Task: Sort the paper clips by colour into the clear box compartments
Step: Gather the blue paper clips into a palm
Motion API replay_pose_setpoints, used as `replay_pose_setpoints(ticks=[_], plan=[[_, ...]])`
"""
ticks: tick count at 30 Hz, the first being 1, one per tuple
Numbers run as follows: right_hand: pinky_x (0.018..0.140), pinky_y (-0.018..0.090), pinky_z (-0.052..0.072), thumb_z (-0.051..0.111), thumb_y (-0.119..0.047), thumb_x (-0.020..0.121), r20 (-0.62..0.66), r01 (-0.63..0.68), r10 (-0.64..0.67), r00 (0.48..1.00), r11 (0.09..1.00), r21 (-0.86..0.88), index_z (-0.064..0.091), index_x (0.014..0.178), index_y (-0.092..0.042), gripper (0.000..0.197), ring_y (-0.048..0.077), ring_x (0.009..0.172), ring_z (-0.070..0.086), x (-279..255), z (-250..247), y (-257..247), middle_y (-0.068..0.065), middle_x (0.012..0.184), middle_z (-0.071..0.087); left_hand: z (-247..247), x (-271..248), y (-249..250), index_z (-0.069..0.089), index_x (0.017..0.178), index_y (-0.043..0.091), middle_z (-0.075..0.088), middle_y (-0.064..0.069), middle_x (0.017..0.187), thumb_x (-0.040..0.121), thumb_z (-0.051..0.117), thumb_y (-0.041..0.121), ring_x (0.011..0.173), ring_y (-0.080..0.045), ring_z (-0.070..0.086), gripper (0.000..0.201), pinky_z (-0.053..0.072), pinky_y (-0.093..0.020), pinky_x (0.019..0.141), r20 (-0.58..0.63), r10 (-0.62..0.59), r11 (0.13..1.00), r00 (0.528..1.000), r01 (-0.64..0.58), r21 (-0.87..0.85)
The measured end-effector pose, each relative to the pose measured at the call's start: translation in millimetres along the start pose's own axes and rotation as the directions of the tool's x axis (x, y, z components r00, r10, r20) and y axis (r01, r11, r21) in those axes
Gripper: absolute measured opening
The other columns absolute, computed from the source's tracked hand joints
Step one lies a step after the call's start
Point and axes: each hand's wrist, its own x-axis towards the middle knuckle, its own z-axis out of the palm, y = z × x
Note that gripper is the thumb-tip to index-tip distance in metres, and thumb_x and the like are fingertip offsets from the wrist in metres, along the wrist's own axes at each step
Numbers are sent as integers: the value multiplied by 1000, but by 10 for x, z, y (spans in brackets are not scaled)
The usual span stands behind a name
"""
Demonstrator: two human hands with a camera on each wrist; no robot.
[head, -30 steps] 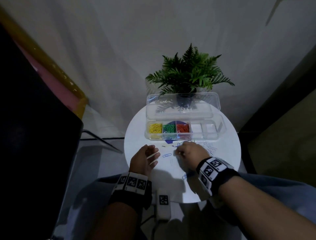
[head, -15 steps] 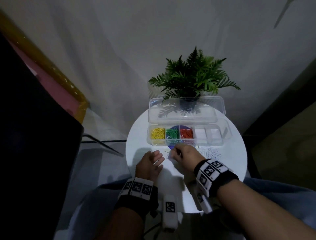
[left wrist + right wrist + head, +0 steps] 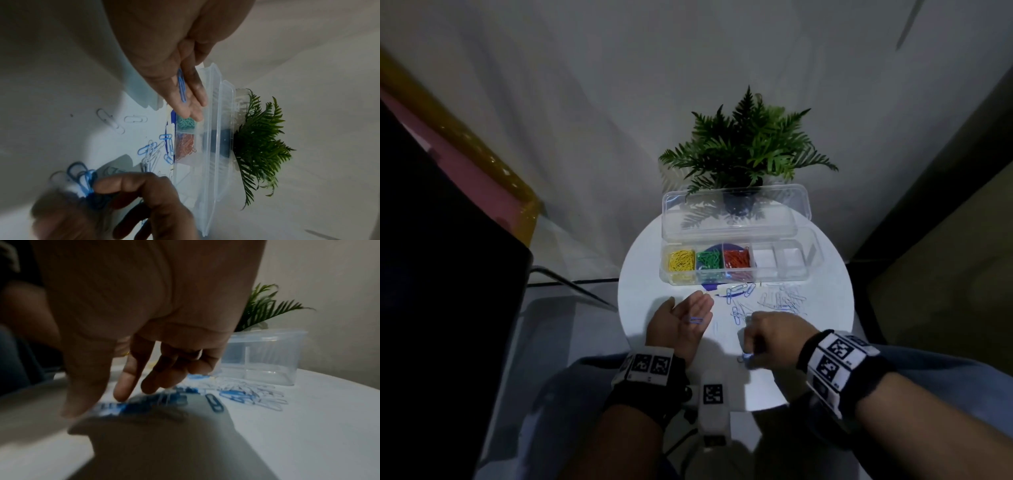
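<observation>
The clear box stands at the back of the round white table, with yellow, green and red clips in its three left compartments; the two right ones look empty. My left hand lies palm up with straight fingers, and one blue clip rests on it, seen also in the left wrist view as the blue clip. My right hand hovers at the near middle and pinches a few blue clips between thumb and finger. Loose white and blue clips lie in front of the box.
The box lid stands open behind the compartments, and a potted fern sits behind it. The table ends close behind my wrists. A small white device with a marker is at the near edge. A dark bulk fills the left.
My left hand has turned palm up and now carries a blue clip. My right hand has drawn back from the box front toward the near edge with blue clips in its pinch.
</observation>
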Motion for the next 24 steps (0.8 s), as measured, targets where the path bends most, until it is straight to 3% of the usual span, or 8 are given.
replay_pose_setpoints(ticks=[3,7,10,15,18,24], plan=[[76,26,39,71,-32,71,-1,21,-21,1000,995,-100,61,93,-25,25,20,99,56,60,112,49,-3,107,54,-11,-17,-13,54,121,-6,44,-19,142,103,21,32,134,-26,40,53,34,-33,102,6,6,1000,1000,-6,1],[74,26,40,70,-26,74,-37,-13,14,999,1000,19,61,94,-21,23,21,100,57,120,145,92,-2,110,53,-50,-13,-28,58,92,-4,46,-21,140,102,22,31,133,-27,41,52,35,-34,101,11,29,999,1000,-30,27],[79,27,42,72,-24,73,-45,-17,21,999,996,83,60,99,-18,29,21,100,55,160,141,99,-2,105,49,-67,1,-28,58,91,-4,46,-22,139,102,23,31,132,-28,43,51,35,-34,100,7,41,998,999,-41,38],[83,26,44,73,-33,74,-102,-21,42,994,979,205,64,96,-20,27,15,88,53,163,106,102,-5,95,48,-74,-6,-5,58,91,-4,46,-21,139,102,24,31,133,-27,42,50,35,-33,100,18,29,998,999,-29,47],[82,27,42,68,-31,78,-116,-24,36,993,995,99,66,92,-19,19,20,96,58,179,97,70,-2,103,52,-78,-14,6,58,91,-3,46,-21,140,102,25,31,133,-27,41,49,34,-33,102,24,32,998,999,-33,56],[82,32,46,60,-27,82,-116,-57,54,992,998,-24,66,93,-13,19,26,96,59,261,96,-29,6,108,52,-106,8,-5,59,93,0,47,-18,139,102,24,33,131,-25,43,49,36,-31,99,12,28,994,1000,-29,101]])
